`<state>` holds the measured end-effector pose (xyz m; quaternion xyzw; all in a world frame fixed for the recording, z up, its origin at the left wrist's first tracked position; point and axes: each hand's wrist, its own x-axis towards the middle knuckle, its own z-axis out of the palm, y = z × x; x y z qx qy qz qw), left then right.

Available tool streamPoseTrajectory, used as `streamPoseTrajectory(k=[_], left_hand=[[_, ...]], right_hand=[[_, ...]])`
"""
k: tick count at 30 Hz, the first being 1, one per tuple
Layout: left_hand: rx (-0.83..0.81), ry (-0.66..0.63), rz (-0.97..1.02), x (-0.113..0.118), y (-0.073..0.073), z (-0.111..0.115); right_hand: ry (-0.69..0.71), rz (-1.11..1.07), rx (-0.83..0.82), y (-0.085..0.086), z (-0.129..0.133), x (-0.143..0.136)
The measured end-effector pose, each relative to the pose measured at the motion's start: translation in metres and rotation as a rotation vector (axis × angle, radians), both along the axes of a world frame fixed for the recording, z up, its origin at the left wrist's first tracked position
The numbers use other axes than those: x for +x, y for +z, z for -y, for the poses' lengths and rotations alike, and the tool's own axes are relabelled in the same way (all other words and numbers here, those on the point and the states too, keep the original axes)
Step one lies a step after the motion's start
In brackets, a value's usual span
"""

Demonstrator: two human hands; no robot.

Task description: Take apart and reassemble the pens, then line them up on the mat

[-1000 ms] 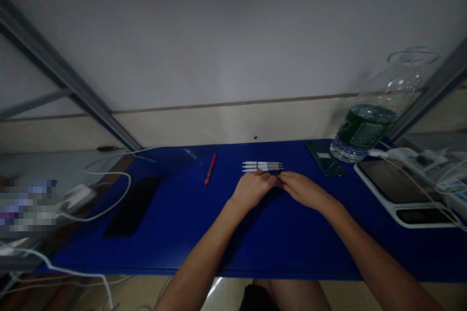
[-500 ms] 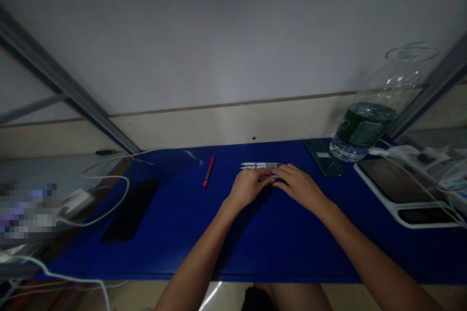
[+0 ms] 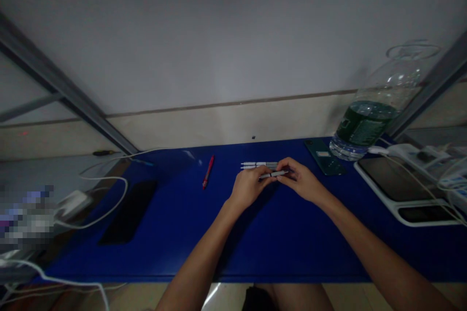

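Near the middle of the blue tabletop (image 3: 292,233), a grey-white pen (image 3: 273,174) lies level across my fingers. My left hand (image 3: 250,184) pinches it toward its left part, thumb below and fingers above. At its other end is my right hand (image 3: 301,181), thumb and fingertips curled in around the tip. Just behind my hands, white and grey pens (image 3: 253,164) lie side by side on the table, their right ends partly hidden by my fingers. To the left, a red pen (image 3: 208,173) lies apart at a slant.
A dark flat object (image 3: 127,214) lies on the left, near a white cable (image 3: 126,192). At the right are a teal phone (image 3: 324,158), a large water bottle (image 3: 368,121) and a white-framed device (image 3: 396,184) with cables over it. A wall (image 3: 233,48) rises behind.
My right hand has opened outward slightly and shifted right, so the held pen now shows between both hands. The other pens have stayed in place.
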<state>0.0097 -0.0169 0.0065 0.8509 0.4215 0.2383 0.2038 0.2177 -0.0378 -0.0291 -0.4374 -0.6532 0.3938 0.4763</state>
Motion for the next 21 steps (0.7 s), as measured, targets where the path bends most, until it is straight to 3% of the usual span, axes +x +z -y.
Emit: streamPoseTrajectory(k=[6,12,17,21], left_hand=[[0.012,0.023,0.010,0.0009,0.0009,0.0019],[-0.004,0.060,0.006,-0.0019,-0.0032,-0.0033],[0.003,0.003,-0.008,-0.0024,-0.0022,-0.0034],[-0.009,-0.007,-0.055,0.0001,-0.0009,-0.0002]], right_hand=[[0.008,-0.019,-0.124,0.0042,0.0029,0.0003],[-0.043,0.020,0.045,0.0070,0.0038,-0.0004],[0.019,0.009,-0.155,0.0069,0.0033,-0.0002],[0.027,0.024,-0.209,0.0040,0.0006,0.0001]])
